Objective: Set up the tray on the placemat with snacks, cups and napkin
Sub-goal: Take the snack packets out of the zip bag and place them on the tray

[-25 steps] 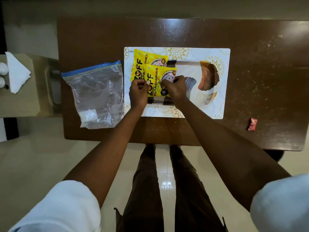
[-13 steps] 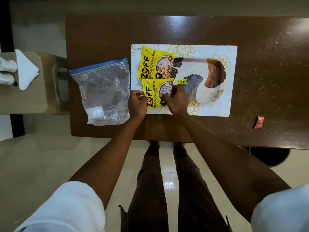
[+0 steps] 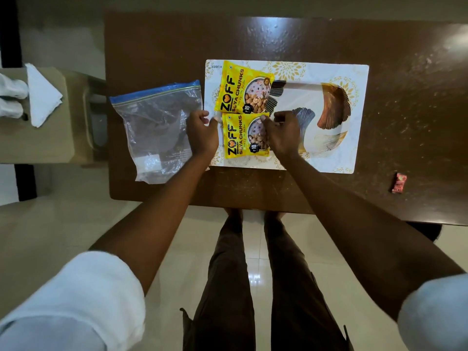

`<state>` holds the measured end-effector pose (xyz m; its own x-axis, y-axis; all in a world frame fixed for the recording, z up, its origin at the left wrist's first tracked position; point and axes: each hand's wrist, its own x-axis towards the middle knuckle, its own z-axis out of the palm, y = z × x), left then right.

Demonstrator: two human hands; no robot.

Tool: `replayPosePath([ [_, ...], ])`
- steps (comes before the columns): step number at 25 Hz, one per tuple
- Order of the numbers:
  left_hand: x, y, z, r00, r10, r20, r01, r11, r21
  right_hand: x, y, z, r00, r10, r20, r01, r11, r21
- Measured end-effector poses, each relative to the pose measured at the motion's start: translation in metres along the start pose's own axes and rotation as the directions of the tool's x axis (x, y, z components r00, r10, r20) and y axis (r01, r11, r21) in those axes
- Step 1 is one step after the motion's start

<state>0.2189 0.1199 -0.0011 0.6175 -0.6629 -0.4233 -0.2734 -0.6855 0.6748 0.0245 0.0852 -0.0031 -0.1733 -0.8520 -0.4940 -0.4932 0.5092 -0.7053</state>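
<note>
Two yellow soya-chunk snack packets lie flat on the left part of the white feather-patterned tray point(image 3: 311, 97), which sits on the white and gold placemat point(image 3: 288, 69). The upper packet point(image 3: 240, 92) is at the far side and the lower packet point(image 3: 240, 138) lies just below it. My left hand point(image 3: 202, 134) is at the lower packet's left edge with its fingers loosely apart. My right hand point(image 3: 281, 134) covers that packet's right edge, thumb resting on its top corner. A white napkin point(image 3: 41, 95) and white cups point(image 3: 12, 97) stand on a side table at the left.
A clear zip bag with a blue seal point(image 3: 157, 130) lies on the brown table point(image 3: 253, 39) left of the placemat. A small red candy point(image 3: 398, 183) lies near the table's front right edge. The beige side table point(image 3: 38, 145) adjoins at the left.
Both hands drew the second packet down from on top of the first and laid it flat below it. The fingers have loosened from its edges.
</note>
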Motion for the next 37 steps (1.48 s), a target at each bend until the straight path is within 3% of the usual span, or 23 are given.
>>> replayPosePath([
  [6,0.058,0.039,0.003,0.993,0.057,0.100,-0.065,0.994,0.083,0.054,-0.043,-0.002,0.992,0.083,0.097,-0.092,0.991,0.095],
  [10,0.049,0.035,0.022,0.995,0.013,0.097,-0.011,1.000,-0.024,0.062,-0.057,0.003,0.980,0.075,0.185,-0.085,0.995,0.049],
  [18,0.052,0.052,0.032,0.990,0.032,0.139,-0.028,0.999,-0.032,0.080,-0.047,0.008,0.994,0.072,0.082,-0.069,0.997,-0.039],
  [22,0.055,0.049,0.027,0.987,0.009,0.162,-0.006,1.000,-0.019,0.072,-0.052,0.008,0.992,0.045,0.117,-0.034,0.995,-0.094],
  [27,0.043,0.040,0.018,0.994,0.007,0.107,-0.004,1.000,-0.029,0.055,-0.043,-0.002,0.993,0.100,0.061,-0.098,0.995,-0.028],
  [29,0.028,0.025,0.013,0.998,-0.047,0.041,0.045,0.998,0.048,0.038,-0.024,-0.009,0.991,0.132,0.016,-0.128,0.979,-0.158],
  [32,-0.002,-0.006,0.011,0.982,-0.157,0.103,0.145,0.983,0.114,0.012,0.001,-0.003,0.966,0.257,0.018,-0.240,0.923,-0.302],
  [37,-0.029,-0.019,0.017,0.946,-0.191,0.262,0.210,0.977,-0.045,-0.009,0.011,0.006,0.968,0.212,0.137,-0.199,0.975,-0.103],
])
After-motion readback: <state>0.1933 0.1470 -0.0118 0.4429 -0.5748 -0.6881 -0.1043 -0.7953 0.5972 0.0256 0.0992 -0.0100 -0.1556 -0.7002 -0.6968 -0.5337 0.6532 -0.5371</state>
